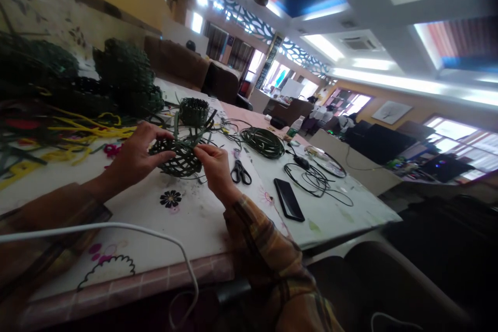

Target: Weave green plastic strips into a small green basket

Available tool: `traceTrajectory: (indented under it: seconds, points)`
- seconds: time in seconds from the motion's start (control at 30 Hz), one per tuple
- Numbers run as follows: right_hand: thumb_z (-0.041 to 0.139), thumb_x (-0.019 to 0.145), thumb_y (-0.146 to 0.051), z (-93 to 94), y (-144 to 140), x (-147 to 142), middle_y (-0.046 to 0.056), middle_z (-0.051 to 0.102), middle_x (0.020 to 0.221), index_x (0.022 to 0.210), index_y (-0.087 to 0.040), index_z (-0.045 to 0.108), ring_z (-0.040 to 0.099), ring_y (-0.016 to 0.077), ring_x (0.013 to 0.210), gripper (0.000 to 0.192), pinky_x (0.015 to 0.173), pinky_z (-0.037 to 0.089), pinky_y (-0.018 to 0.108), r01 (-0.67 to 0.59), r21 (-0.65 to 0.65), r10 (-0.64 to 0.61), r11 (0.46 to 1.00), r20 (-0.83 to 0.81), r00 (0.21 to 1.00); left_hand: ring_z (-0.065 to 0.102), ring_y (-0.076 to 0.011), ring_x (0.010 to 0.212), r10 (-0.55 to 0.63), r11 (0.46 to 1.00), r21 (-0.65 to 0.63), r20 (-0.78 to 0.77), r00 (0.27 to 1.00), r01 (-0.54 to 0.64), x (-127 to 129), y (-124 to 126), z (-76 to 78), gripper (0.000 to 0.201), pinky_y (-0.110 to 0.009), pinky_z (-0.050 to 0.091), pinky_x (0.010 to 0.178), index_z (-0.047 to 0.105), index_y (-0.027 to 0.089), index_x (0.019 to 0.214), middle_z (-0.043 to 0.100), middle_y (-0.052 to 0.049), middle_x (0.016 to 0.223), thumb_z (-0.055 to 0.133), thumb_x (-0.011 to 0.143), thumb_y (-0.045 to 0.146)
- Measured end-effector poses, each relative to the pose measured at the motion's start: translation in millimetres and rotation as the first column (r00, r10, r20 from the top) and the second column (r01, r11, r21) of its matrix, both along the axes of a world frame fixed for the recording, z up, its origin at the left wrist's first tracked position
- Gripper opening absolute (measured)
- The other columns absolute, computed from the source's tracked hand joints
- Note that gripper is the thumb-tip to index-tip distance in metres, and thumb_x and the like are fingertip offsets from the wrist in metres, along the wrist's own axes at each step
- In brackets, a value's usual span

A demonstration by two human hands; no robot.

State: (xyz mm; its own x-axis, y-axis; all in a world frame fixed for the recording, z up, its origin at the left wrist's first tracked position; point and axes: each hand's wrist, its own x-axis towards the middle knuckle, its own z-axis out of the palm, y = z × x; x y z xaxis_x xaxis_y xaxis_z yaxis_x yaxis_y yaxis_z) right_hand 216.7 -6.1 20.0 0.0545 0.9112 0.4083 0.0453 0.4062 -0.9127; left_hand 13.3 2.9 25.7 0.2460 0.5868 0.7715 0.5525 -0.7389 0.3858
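Note:
Between my hands, just above the white table, is a small dark green woven basket with an open lattice and loose strips standing up from its rim. My left hand grips its left side, thumb in front and fingers behind the rim. On the right, my right hand pinches at the rim where the strips come out; the exact strip is hidden by the fingers. Behind it stands another green woven basket. A pair of black-handled scissors lies right of my right hand.
A coil of green strip, a black phone, a coiled black cable and a plastic bottle are on the right. Green woven baskets and yellow strips crowd the left. A white cable crosses in front.

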Motion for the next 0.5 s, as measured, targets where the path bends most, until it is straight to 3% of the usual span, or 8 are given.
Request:
traceTrajectory:
  seconds: [0.13,0.23,0.37,0.43,0.5]
  points:
    - [0.065,0.084,-0.036,11.8,-9.2,3.6,-0.002,0.059,0.063,0.069,-0.02,0.072,0.049,0.0116,0.063,0.023,0.062,0.038,0.025,0.047,0.128,-0.067,0.991,0.155,0.986,0.054,-0.0278,0.122,0.123,0.979,0.157,0.039,0.992,-0.127,3.2,-14.9,13.3,0.04,-0.047,0.04,0.111,0.064,0.019,0.119,0.06,-0.012,0.123,0.058,0.094,0.051]
    - [0.06,0.09,-0.033,16.0,-18.2,1.3,-0.001,0.062,0.067,0.072,-0.021,0.072,0.053,0.0126,0.064,0.025,0.064,0.038,0.025,0.081,0.193,-0.142,0.978,0.324,0.935,0.061,-0.0265,0.118,0.112,0.983,0.147,0.016,0.994,-0.113,11.9,-28.0,16.0,0.035,-0.044,0.044,0.107,0.065,0.022,0.117,0.067,-0.01,0.126,0.058,0.094,0.048]
    - [0.057,0.094,-0.03,11.4,-26.0,-7.6,0.0,0.068,0.07,0.078,-0.021,0.073,0.057,0.0135,0.066,0.025,0.065,0.036,0.025,0.069,0.232,-0.191,0.97,0.56,0.806,0.069,-0.0263,0.105,0.082,0.992,-0.095,0.039,0.996,-0.078,21.6,-32.3,7.2,0.041,-0.04,0.052,0.097,0.064,0.023,0.118,0.073,-0.008,0.117,0.06,0.089,0.051]
    - [0.056,0.095,-0.031,7.2,-27.4,-11.9,0.001,0.068,0.069,0.078,-0.022,0.073,0.057,0.0134,0.064,0.025,0.064,0.035,0.025,0.065,0.233,-0.204,0.97,0.639,0.741,0.07,-0.0255,0.097,0.078,0.965,-0.259,0.103,0.992,-0.049,22.7,-29.3,3.5,0.049,-0.038,0.056,0.087,0.061,0.021,0.123,0.075,-0.009,0.112,0.063,0.084,0.051]
    - [0.056,0.096,-0.032,3.9,-27.6,-14.8,0.001,0.071,0.072,0.082,-0.024,0.075,0.058,0.0136,0.066,0.024,0.064,0.034,0.025,0.059,0.234,-0.206,0.971,0.68,0.704,0.069,-0.0223,0.081,0.075,0.904,-0.428,0.167,0.983,0.003,21.5,-25.7,3.6,0.059,-0.033,0.057,0.07,0.06,0.02,0.126,0.075,-0.008,0.106,0.065,0.079,0.053]
